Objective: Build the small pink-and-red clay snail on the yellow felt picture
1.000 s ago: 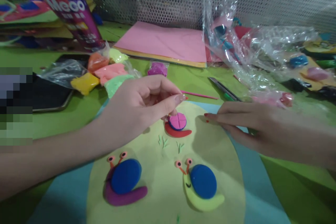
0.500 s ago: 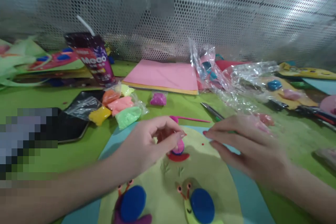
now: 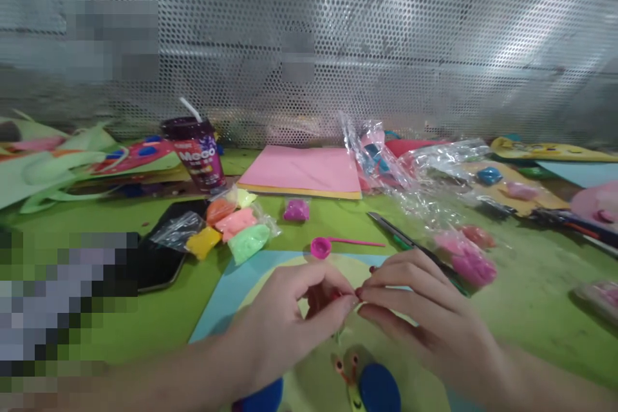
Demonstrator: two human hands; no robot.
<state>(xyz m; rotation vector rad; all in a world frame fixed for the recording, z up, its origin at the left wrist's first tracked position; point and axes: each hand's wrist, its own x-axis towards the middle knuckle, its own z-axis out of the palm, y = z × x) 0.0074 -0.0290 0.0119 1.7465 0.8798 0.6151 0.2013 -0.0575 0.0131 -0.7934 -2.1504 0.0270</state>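
My left hand (image 3: 284, 322) and my right hand (image 3: 425, 322) meet fingertip to fingertip above a pale yellow paper oval (image 3: 313, 386) lying on a light blue sheet (image 3: 226, 293). Both hands are closed in a pinch on a tiny red bit of clay (image 3: 338, 295) between them. A clay snail with a blue shell (image 3: 371, 386) lies on the oval just below my hands. The blue shell of a second snail (image 3: 263, 396) shows under my left wrist.
On the green table are packets of coloured clay (image 3: 232, 228), a small magenta clay packet (image 3: 296, 209), a pink scoop tool (image 3: 338, 244), a craft knife (image 3: 400, 235), a drink carton (image 3: 200, 154), pink paper (image 3: 309, 170), crumpled plastic bags (image 3: 425, 174) and a dark phone (image 3: 159, 257). Perforated metal mesh (image 3: 338, 45) stands behind.
The view has tilted up, showing more of the mesh wall. My right hand moved left until its fingertips met my left hand's pinch. The pink and red clay snail is now hidden behind my hands.
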